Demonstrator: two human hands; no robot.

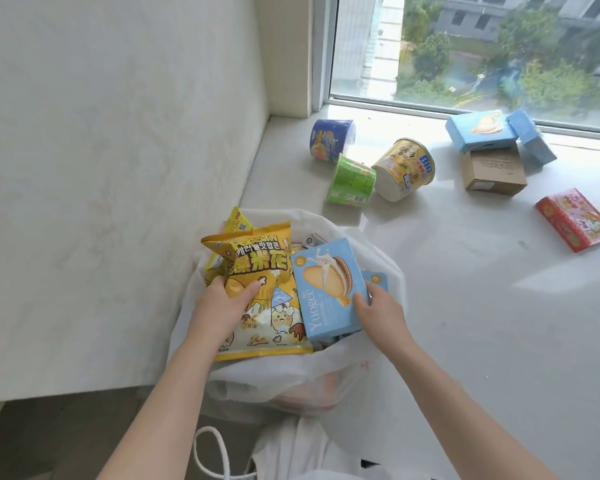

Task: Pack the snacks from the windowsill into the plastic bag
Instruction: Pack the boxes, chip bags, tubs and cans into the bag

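Two snack packs (257,292) in plastic bag (371,258)

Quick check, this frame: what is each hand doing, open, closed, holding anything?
Left hand: closed on the yellow popcorn bag, over the plastic bag.
Right hand: gripping the light blue biscuit box by its lower right edge.

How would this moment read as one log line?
left hand: holds popcorn bag | right hand: holds blue biscuit box | both over plastic bag
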